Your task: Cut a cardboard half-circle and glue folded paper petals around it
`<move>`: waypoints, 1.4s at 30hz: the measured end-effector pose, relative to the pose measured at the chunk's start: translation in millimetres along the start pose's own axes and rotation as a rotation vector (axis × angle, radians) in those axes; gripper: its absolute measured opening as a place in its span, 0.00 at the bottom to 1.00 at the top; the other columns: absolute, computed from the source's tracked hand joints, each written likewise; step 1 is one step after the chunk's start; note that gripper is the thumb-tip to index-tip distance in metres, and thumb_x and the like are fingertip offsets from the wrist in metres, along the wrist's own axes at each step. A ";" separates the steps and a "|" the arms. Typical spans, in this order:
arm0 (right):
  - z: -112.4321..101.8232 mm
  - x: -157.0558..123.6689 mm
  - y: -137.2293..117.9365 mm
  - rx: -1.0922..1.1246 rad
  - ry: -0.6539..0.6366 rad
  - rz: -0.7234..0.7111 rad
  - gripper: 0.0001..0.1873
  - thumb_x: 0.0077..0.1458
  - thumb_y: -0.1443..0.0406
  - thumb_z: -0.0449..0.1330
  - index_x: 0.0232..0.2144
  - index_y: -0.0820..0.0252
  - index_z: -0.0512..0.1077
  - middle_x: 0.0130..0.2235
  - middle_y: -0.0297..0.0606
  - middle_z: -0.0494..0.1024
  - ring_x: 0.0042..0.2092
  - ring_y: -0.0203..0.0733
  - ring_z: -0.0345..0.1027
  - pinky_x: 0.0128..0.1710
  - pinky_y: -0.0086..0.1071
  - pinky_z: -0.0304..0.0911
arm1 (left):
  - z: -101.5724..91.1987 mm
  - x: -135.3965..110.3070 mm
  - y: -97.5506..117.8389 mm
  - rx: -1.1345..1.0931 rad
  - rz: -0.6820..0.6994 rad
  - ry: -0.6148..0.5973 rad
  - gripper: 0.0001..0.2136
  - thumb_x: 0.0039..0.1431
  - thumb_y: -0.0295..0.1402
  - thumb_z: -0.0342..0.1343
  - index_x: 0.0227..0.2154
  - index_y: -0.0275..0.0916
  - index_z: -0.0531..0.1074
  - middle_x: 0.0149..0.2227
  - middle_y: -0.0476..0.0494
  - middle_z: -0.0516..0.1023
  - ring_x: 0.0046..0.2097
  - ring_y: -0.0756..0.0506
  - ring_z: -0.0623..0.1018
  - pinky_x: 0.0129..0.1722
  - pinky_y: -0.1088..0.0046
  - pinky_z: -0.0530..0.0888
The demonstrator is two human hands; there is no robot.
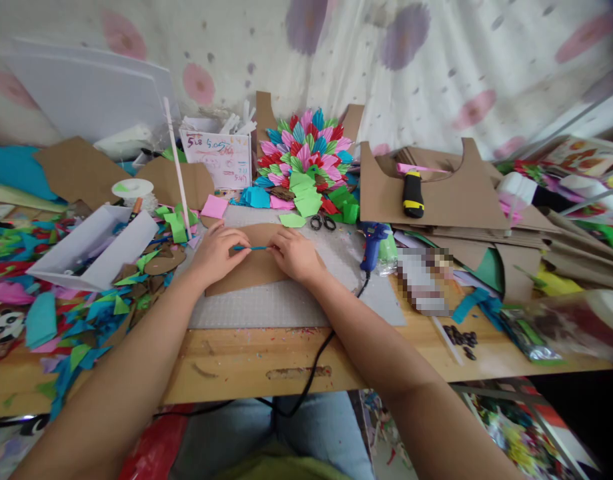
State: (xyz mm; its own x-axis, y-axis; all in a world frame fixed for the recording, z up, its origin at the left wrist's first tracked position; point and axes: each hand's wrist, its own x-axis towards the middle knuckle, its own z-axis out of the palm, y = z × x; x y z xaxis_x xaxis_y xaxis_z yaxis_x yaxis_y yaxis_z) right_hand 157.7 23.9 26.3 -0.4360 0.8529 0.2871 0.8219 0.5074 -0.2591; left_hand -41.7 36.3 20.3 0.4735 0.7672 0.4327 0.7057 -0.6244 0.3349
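Note:
My left hand (217, 253) and my right hand (295, 255) rest on a brown cardboard piece (253, 270) that lies on a grey cutting mat (286, 300). Between the fingertips of both hands runs a thin, narrowly folded blue paper strip (251, 248). Each hand pinches one end of it, pressing it against the cardboard. Behind the hands stand a multicoloured folded-paper flower (306, 150) and a stack of green paper squares (306, 193).
A blue glue gun (372, 243) with its black cord lies right of the mat, black scissors (322, 222) behind it. A white tray (93, 247) and paper scraps (61, 320) cover the left. Cardboard sheets (436, 193) with a yellow-black cutter (413, 193) sit at the right.

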 end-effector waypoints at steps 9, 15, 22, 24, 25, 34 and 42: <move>-0.6 -4.9 -4.9 0.001 0.012 0.012 0.10 0.60 0.63 0.51 0.36 0.60 0.71 0.39 0.41 0.73 0.44 0.41 0.62 0.41 0.32 0.56 | -18.9 -2.8 -28.5 -0.096 -0.214 0.237 0.07 0.55 0.36 0.50 0.28 0.42 0.72 0.37 0.46 0.77 0.44 0.45 0.73 0.50 0.63 0.67; 3.5 -5.5 -9.7 0.013 0.006 0.009 0.10 0.60 0.63 0.51 0.36 0.60 0.71 0.39 0.40 0.73 0.43 0.41 0.63 0.38 0.31 0.56 | -7.8 -1.8 -19.1 -0.422 -0.492 0.368 0.14 0.55 0.41 0.50 0.39 0.40 0.73 0.38 0.44 0.78 0.36 0.46 0.76 0.41 0.67 0.73; -1.0 -6.8 -12.4 0.041 0.007 0.016 0.09 0.59 0.63 0.52 0.36 0.59 0.71 0.39 0.40 0.73 0.42 0.40 0.64 0.38 0.30 0.56 | -5.2 3.7 0.8 -0.725 -0.595 0.133 0.23 0.51 0.55 0.47 0.28 0.39 0.75 0.30 0.43 0.78 0.32 0.45 0.75 0.31 0.68 0.74; -0.4 -7.2 -11.4 0.047 0.019 0.010 0.09 0.59 0.63 0.51 0.37 0.59 0.71 0.39 0.39 0.73 0.42 0.40 0.64 0.37 0.30 0.55 | -4.8 3.1 3.3 -0.682 -0.585 0.122 0.20 0.48 0.53 0.53 0.27 0.39 0.75 0.30 0.45 0.78 0.30 0.46 0.74 0.31 0.69 0.73; 0.3 -7.4 -10.8 0.046 0.022 0.003 0.10 0.59 0.63 0.51 0.37 0.59 0.71 0.39 0.39 0.73 0.42 0.40 0.64 0.37 0.30 0.55 | -4.1 2.7 4.3 -0.647 -0.573 0.132 0.19 0.46 0.51 0.55 0.27 0.39 0.74 0.30 0.45 0.77 0.30 0.47 0.74 0.32 0.69 0.73; 3.5 -8.9 -12.0 0.049 -0.059 -0.268 0.13 0.61 0.63 0.48 0.39 0.59 0.71 0.40 0.40 0.72 0.43 0.39 0.63 0.39 0.30 0.55 | 2.1 1.4 9.9 -0.438 -0.464 0.154 0.11 0.49 0.40 0.54 0.31 0.40 0.74 0.34 0.47 0.78 0.29 0.49 0.71 0.32 0.72 0.68; 4.7 -9.1 -16.4 0.001 -0.042 -0.109 0.12 0.60 0.63 0.49 0.38 0.57 0.72 0.40 0.39 0.73 0.42 0.40 0.64 0.37 0.30 0.56 | 11.2 1.6 8.1 -0.536 -0.480 0.189 0.14 0.49 0.40 0.55 0.37 0.39 0.72 0.36 0.46 0.76 0.33 0.48 0.73 0.33 0.71 0.71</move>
State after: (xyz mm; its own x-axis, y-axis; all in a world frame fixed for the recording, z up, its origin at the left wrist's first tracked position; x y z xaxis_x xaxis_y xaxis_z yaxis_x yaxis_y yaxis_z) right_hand 146.5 8.4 23.6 -0.5380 0.7967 0.2753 0.7682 0.5978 -0.2289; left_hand -29.3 34.1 14.3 0.0451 0.9656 0.2561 0.4354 -0.2497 0.8649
